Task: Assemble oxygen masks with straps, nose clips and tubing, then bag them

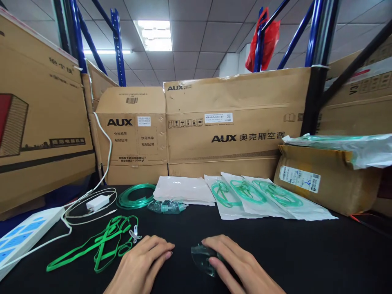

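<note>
My left hand [143, 263] rests on the black table [306, 253], fingers stretched and close together, holding nothing I can see. Just left of it lie green elastic straps [101, 243] with a small clear clip [134, 235]. My right hand [235, 263] lies over a clear plastic mask piece [200, 259], its fingers bent around the piece's right side. Farther back are a coil of green tubing [134, 197], a clear mask with a green connector [167, 206], a stack of white pouches [183, 190] and three sealed packs with green tubing [260, 196].
A white power strip [24, 234] and white charger [98, 202] with cables sit at the left. AUX cardboard boxes [232, 122] wall the back. An open carton [327, 179] topped with bagged tubing stands at the right. Blue rack posts [118, 45] rise behind.
</note>
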A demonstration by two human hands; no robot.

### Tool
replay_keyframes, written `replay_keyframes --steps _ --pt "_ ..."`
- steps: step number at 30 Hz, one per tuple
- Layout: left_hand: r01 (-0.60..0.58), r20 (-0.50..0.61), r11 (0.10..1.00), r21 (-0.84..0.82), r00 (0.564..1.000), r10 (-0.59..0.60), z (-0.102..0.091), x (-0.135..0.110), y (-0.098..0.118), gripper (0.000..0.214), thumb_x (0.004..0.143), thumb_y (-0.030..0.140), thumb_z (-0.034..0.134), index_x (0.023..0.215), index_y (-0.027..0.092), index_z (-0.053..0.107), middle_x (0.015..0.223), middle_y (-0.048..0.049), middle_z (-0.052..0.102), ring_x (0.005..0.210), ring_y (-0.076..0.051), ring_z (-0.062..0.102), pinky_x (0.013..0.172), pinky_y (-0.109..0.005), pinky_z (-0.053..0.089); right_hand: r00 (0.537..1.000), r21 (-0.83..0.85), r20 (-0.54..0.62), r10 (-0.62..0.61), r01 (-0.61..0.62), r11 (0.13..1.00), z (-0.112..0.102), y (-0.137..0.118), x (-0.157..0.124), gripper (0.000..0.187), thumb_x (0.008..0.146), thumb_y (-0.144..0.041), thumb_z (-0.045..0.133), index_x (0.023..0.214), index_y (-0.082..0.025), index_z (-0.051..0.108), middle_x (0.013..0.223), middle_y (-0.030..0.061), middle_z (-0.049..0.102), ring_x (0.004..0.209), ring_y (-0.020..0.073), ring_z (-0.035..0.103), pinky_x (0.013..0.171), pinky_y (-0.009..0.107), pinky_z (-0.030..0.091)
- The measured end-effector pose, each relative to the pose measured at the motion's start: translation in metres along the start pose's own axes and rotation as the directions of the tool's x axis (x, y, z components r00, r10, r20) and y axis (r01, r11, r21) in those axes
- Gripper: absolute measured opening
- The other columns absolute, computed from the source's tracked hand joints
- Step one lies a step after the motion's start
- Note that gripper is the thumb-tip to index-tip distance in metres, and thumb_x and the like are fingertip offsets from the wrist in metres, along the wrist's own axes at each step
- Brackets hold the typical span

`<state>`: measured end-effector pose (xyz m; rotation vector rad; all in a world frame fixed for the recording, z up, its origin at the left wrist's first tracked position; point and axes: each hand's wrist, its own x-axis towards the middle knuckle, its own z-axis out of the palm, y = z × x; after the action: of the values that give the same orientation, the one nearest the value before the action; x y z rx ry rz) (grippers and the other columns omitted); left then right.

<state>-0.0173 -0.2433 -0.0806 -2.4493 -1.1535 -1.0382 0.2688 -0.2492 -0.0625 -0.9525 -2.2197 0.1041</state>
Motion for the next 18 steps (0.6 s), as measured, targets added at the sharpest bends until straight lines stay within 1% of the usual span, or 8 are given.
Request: replay_keyframes --steps 3,5,7,9,12,15,18 --pt "-0.004 0.023 1.0 -0.025 1.0 0.004 -0.002 0.003 0.005 0.041 0.115 0.041 0.037 0.107 0.026 0.074 0.097 0.0001 0.08 0.085 -0.016 0.079 0.078 -0.021 0.065 1.0 -0.026 0.018 -0.009 0.01 1.0 -0.001 -0.001 -0.001 0.039 0.101 -0.024 0.062 0.14 -0.027 0.067 0.135 0.0055 0.076 0.125 0.0242 0.072 0.105 0.03 0.061" --pt "-0.02 0.013 1.0 -0.018 1.0 0.02 -0.003 0.005 0.009 0.039 0.114 0.043 0.04 0.106 0.026 0.075 0.096 -0.0001 0.081 0.084 -0.017 0.079 0.077 -0.022 0.065 0.999 -0.056 0.034 -0.018 0.02 0.998 -0.001 -0.002 0.0 0.043 0.097 -0.017 0.065 0.14 -0.024 0.067 0.134 0.0067 0.076 0.126 0.0239 0.071 0.107 0.03 0.06" --pt "-0.04 -0.011 0.999 -0.01 0.999 0.04 -0.004 0.007 0.013 0.04 0.113 0.047 0.043 0.105 0.025 0.076 0.095 -0.001 0.081 0.087 -0.018 0.08 0.078 -0.022 0.066 0.999 -0.079 0.045 -0.031 0.034 0.996 0.0 -0.002 0.001 0.048 0.093 -0.013 0.067 0.14 -0.023 0.067 0.135 0.0072 0.076 0.126 0.0236 0.071 0.107 0.03 0.059" --pt "-0.057 -0.021 0.998 -0.023 0.998 0.056 -0.004 0.008 0.015 0.044 0.113 0.048 0.041 0.105 0.024 0.076 0.098 -0.0021 0.082 0.093 -0.018 0.081 0.081 -0.021 0.065 0.998 -0.09 0.052 -0.034 0.038 0.995 0.001 -0.002 0.002 0.049 0.093 -0.012 0.067 0.141 -0.022 0.066 0.136 0.0076 0.075 0.126 0.0235 0.071 0.107 0.031 0.059" --pt "-0.029 0.038 0.996 -0.09 0.999 0.032 -0.006 0.007 0.015 0.044 0.115 0.044 0.036 0.114 0.024 0.075 0.1 -0.0022 0.08 0.091 -0.016 0.082 0.083 -0.017 0.064 0.998 -0.096 0.059 -0.029 0.034 0.995 0.002 -0.002 0.002 0.048 0.094 -0.013 0.066 0.141 -0.022 0.066 0.137 0.0087 0.075 0.127 0.024 0.071 0.107 0.032 0.059" --pt "0.014 0.125 0.985 -0.171 0.992 0.007 -0.009 0.004 0.015 0.035 0.115 0.036 0.039 0.124 0.025 0.072 0.105 -0.0017 0.079 0.093 -0.015 0.081 0.086 -0.017 0.063 0.999 -0.088 0.05 -0.014 0.019 0.996 0.003 -0.002 0.0 0.048 0.096 -0.014 0.065 0.143 -0.022 0.065 0.139 0.0093 0.073 0.129 0.0247 0.07 0.108 0.032 0.059" --pt "0.059 0.161 0.972 -0.227 0.987 -0.023 -0.009 0.0 0.016 0.028 0.113 0.028 0.044 0.124 0.027 0.07 0.11 -0.0008 0.076 0.098 -0.015 0.079 0.091 -0.018 0.061 0.998 -0.058 0.054 0.008 -0.005 0.998 0.003 -0.002 -0.001 0.047 0.097 -0.017 0.064 0.143 -0.025 0.065 0.139 0.0077 0.073 0.128 0.0247 0.07 0.108 0.033 0.059"
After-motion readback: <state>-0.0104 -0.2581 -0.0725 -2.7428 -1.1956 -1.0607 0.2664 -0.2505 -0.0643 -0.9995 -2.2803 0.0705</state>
